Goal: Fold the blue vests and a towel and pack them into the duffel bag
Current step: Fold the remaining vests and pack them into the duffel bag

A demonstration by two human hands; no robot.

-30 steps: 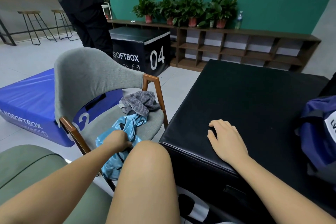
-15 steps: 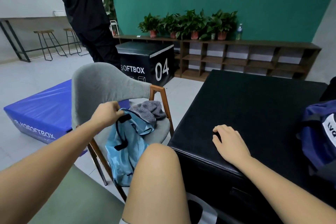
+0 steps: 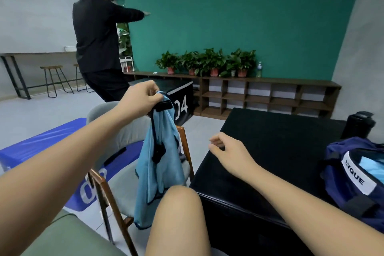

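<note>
Nine o'clock: grey chair point(image 3: 116, 122), set just beside my knee so loose items are within reach of my left arm.
Ten o'clock: my left hand point(image 3: 143, 97), fingers curled, pinching the top edge of a blue vest point(image 3: 160, 162) by its black trim; I hold it high so the cloth hangs at full length in front of the chair, and its own weight pulls it straight for folding.
Centre, toward three o'clock of the vest: my right hand point(image 3: 226, 151), fingers loosely curled, holding nothing; it appears to hover just above the near left corner of the black box point(image 3: 280, 151), placed, I judge, to catch the vest's free side.
The box top is flat and bare here, hence my folding surface.
Four o'clock: navy duffel bag point(image 3: 357, 174), resting on the box at its right edge, mouth open toward me; something light blue point(image 3: 374, 166) already lies inside, probably a packed vest.
The towel I cannot make out.
</note>
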